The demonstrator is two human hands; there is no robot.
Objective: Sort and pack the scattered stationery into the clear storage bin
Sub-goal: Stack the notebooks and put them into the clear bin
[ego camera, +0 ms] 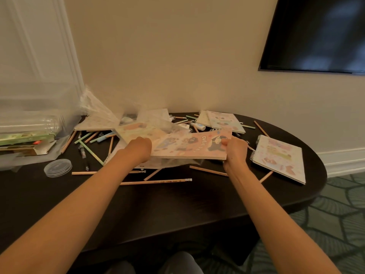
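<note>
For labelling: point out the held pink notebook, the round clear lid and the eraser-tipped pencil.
pink notebook (189, 146), head view, cover centre.
round clear lid (57, 167), head view, top centre.
eraser-tipped pencil (156, 182), head view, mid-shaft.

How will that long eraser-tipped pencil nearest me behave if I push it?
The pencil looks straight and rigid, so it should move as one piece. On the smooth dark table it will likely roll or skid if pushed sideways. It looks slim and probably light, an easy pinch.
</note>
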